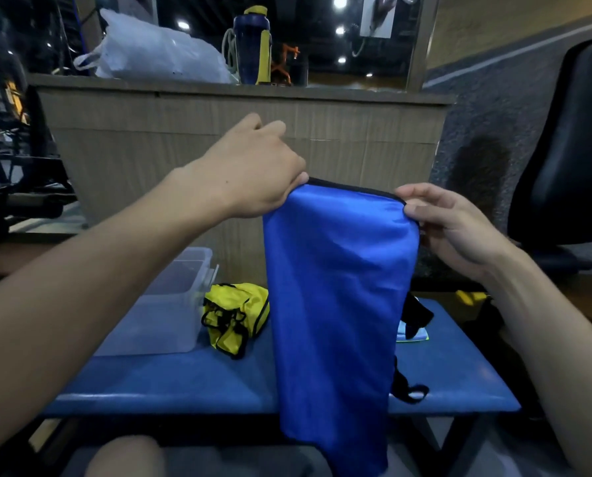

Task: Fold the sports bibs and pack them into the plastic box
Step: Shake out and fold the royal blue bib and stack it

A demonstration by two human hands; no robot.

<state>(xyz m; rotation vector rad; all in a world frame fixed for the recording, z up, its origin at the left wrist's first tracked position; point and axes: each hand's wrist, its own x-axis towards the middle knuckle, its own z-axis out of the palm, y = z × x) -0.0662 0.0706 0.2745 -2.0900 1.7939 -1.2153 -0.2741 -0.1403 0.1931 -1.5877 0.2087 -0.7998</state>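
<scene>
The person holds a blue bib (339,287) up in the air over the blue worktop (184,380). The left hand (253,173) pinches the top left corner of the bib, with its fingers (296,179) curled tight on the black edge. The right hand (452,225) pinches the top right corner, thumb in front and the other fingers behind the cloth. Both sets of fingers are clamped on the bib.

The bib looks thin, soft and light. It hangs limp below the fingers and sags a little between the two hands. The cloth is shiny, so it may be slippery and could slide out of a loose pinch. The black trim along the top looks like the best place to hold, as it is thicker than the rest. Nothing about it looks easy to break.

The long side of the bib runs straight down from the fingers. Its top edge runs from one hand to the other. Its bottom end hangs past the front edge of the worktop, toward the person's lap.

Below the left hand sits the clear plastic box (170,304). A yellow bib (236,318) lies bunched up just beside the box, between it and the hanging blue bib.
</scene>
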